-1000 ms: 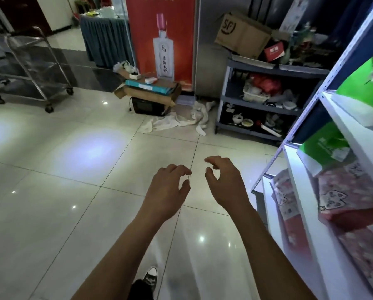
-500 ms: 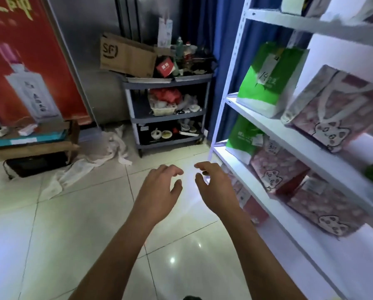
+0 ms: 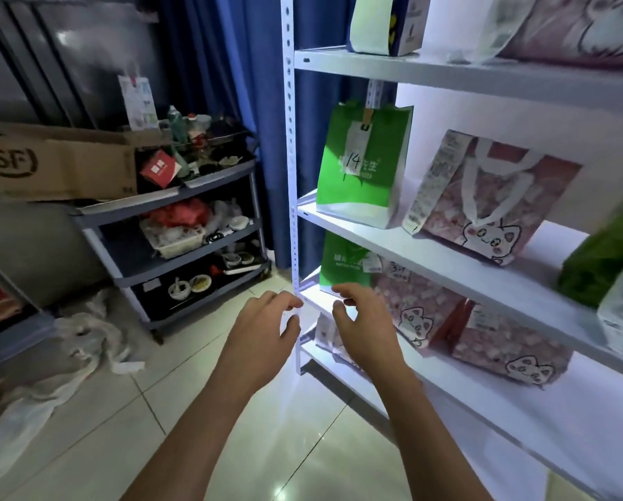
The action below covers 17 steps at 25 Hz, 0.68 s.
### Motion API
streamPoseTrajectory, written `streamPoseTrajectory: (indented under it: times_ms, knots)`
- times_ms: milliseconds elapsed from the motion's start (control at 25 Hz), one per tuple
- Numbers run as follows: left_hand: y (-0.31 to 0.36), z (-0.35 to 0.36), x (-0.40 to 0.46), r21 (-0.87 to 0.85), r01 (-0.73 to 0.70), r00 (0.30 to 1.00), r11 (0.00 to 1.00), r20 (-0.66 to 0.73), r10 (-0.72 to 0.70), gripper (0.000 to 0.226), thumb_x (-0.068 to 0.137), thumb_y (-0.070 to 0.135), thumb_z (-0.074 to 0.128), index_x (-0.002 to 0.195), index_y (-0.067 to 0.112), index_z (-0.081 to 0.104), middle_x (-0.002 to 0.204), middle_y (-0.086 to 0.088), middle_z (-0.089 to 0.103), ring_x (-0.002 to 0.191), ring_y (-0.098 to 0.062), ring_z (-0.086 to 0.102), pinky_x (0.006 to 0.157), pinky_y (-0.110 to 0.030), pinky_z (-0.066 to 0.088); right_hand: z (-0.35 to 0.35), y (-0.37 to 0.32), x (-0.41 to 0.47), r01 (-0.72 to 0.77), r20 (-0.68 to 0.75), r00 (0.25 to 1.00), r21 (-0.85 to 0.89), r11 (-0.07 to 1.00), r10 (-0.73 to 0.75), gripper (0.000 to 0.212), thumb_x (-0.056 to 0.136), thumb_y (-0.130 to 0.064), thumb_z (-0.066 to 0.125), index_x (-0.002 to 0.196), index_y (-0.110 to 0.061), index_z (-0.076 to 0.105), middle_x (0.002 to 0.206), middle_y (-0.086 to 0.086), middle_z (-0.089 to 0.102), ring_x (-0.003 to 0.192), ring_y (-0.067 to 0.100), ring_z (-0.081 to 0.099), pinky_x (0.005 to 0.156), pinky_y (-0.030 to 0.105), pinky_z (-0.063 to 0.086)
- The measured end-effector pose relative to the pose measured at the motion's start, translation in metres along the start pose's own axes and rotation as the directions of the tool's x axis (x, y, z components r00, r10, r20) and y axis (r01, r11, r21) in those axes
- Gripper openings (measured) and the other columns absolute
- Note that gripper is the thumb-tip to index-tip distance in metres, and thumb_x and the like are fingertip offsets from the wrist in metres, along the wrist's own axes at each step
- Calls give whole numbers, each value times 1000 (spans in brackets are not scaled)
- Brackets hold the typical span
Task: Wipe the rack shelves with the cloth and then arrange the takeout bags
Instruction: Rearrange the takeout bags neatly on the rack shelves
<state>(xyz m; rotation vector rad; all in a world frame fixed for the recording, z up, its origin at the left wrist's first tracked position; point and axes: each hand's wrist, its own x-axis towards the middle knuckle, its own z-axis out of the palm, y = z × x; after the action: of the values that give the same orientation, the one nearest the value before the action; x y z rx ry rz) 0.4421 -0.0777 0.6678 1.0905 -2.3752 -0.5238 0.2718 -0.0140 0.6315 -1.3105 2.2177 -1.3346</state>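
Note:
A white metal rack fills the right side, its shelves loaded with takeout bags. A green bag marked 14 and a pink cat-print bag stand on the middle shelf. Below them sit another green bag and two pink cat bags. My left hand and my right hand hover side by side in front of the rack's left post, fingers loosely curled, holding nothing. No cloth is in either hand.
A grey utility cart cluttered with dishes and a cardboard box stands left of the rack against a blue curtain. White cloths lie crumpled on the tiled floor beside the cart.
The view has swung right, from the open floor to face the rack. Both hands stay raised and empty, now close to the rack's lower shelves.

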Motion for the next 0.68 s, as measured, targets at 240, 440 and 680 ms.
streamPoseTrajectory:
  times_ms: [240, 440, 680]
  knots:
    - [2, 36, 84, -121, -166, 978, 979, 110, 179, 23, 100, 21, 48, 116, 31, 61, 116, 12, 61, 110, -12, 49, 92, -26, 42, -22, 29, 38, -136, -143, 982, -108, 985, 120, 27, 99, -28, 56, 124, -26, 64, 122, -10, 63, 107, 6, 59, 96, 29, 49]
    - [10, 61, 169, -203, -304, 918, 931, 200, 343, 26, 99, 19, 46, 120, 28, 58, 116, 8, 62, 106, -15, 52, 89, -31, 45, -38, 45, 81, -286, -287, 927, -131, 949, 240, 24, 98, -26, 56, 121, -26, 63, 117, -6, 62, 104, 10, 59, 95, 35, 51]
    - [52, 84, 273, -380, -413, 792, 828, 299, 532, 43, 99, 17, 45, 141, 20, 45, 138, -3, 59, 123, -25, 54, 103, -40, 44, -81, 47, 136, -435, -593, 744, -81, 897, 307, 30, 96, -24, 57, 125, -26, 63, 120, -3, 65, 105, 11, 59, 93, 34, 50]
